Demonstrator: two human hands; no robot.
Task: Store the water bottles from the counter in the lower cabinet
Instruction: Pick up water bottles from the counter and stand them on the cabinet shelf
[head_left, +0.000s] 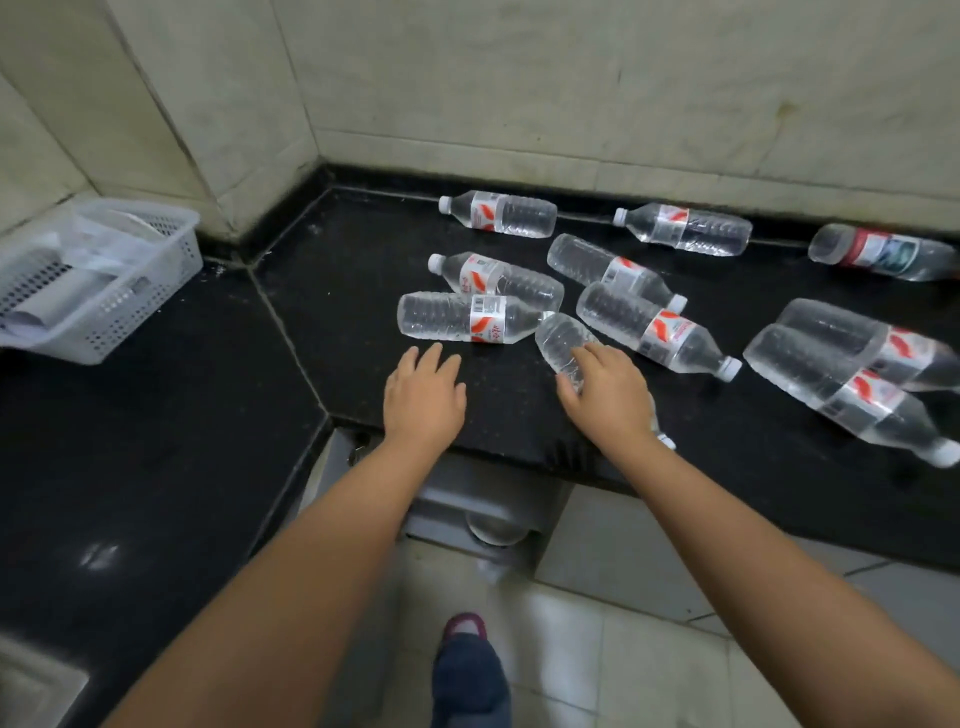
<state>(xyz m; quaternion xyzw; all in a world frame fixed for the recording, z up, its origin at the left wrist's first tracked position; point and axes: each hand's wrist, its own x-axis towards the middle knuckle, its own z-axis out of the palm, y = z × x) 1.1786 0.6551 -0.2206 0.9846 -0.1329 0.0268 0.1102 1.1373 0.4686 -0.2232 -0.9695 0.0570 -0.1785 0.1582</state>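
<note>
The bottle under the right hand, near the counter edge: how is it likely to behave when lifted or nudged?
The bottle lies on its side on the smooth black counter, so a nudge would probably roll it. Its thin ribbed wall looks clear plastic, so it may dent under a firm squeeze. It appears full of water, so likely fairly heavy for its size. The right hand rests over it.
</note>
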